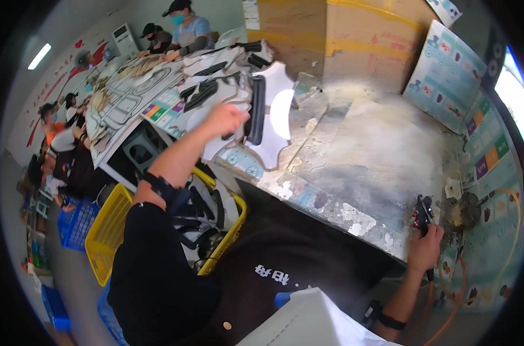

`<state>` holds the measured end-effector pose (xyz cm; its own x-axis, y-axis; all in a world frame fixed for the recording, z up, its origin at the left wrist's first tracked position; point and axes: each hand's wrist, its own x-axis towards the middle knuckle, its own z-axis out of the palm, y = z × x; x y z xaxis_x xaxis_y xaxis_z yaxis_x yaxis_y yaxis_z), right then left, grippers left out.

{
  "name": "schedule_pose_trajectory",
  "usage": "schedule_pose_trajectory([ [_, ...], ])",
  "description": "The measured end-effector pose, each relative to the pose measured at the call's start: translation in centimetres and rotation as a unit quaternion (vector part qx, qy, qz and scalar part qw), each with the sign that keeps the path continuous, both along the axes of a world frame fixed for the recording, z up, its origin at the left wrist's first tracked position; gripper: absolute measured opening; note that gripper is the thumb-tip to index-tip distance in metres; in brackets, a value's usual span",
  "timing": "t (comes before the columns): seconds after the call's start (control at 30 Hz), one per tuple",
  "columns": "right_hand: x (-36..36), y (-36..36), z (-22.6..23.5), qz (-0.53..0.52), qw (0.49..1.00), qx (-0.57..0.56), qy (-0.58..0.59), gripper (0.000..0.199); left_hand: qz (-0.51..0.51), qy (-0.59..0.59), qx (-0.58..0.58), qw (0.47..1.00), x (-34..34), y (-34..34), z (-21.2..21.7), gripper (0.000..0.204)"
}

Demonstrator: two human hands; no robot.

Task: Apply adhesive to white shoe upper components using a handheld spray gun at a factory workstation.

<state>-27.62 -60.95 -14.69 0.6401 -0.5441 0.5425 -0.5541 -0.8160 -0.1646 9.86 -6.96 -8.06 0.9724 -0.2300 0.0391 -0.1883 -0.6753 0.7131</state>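
Observation:
My right hand (425,249) is wrapped round a black spray gun (424,212) at the right end of the worktable, and an orange hose (459,288) runs near it. At the table's left part, my left hand (226,120) is closed, with its fingers curled. A small dark piece shows under that hand, but what the fingers hold is not clear. Right beside it lies a pale, curved-edged panel (276,124) with a black padded strip (256,109) along it. More pale pieces with black strips (202,94) lie beyond the hand.
The worktable (366,155) has a worn, stained top. Cardboard boxes (366,46) and a patterned board (446,75) stand behind it. Yellow baskets (239,213), one filled with black-and-pale pieces, sit below my left arm. Co-workers (193,32) sit along a long table (138,86).

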Motion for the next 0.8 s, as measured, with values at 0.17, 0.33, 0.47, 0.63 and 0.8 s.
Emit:
schedule_pose_trajectory([
  [0.17, 0.0, 0.2, 0.2, -0.022, 0.999, 0.049, 0.008, 0.031, 0.056, -0.181, 0.124, 0.974, -3.8, -9.5, -1.1, 0.078],
  [0.33, 0.1, 0.0, 0.2, -0.004, 1.000, 0.006, -0.017, 0.032, -0.245, -0.035, -0.324, 0.913, -3.8, -16.5, 2.1, 0.055],
  [0.47, 0.0, -0.1, 0.1, -0.012, 1.000, 0.029, -0.002, 0.032, -0.319, 0.112, -0.355, 0.872, -4.7, -23.5, 3.6, 0.059],
  [0.63, 0.1, 0.0, 0.2, -0.003, 1.000, 0.005, -0.006, 0.033, -0.421, 0.017, 0.046, 0.906, -5.5, -31.4, 1.0, 0.055],
  [0.8, 0.2, 0.2, 0.2, -0.008, 0.999, 0.023, -0.028, 0.046, -0.452, -0.346, 0.225, 0.791, -8.2, -31.5, -4.9, 0.057],
])
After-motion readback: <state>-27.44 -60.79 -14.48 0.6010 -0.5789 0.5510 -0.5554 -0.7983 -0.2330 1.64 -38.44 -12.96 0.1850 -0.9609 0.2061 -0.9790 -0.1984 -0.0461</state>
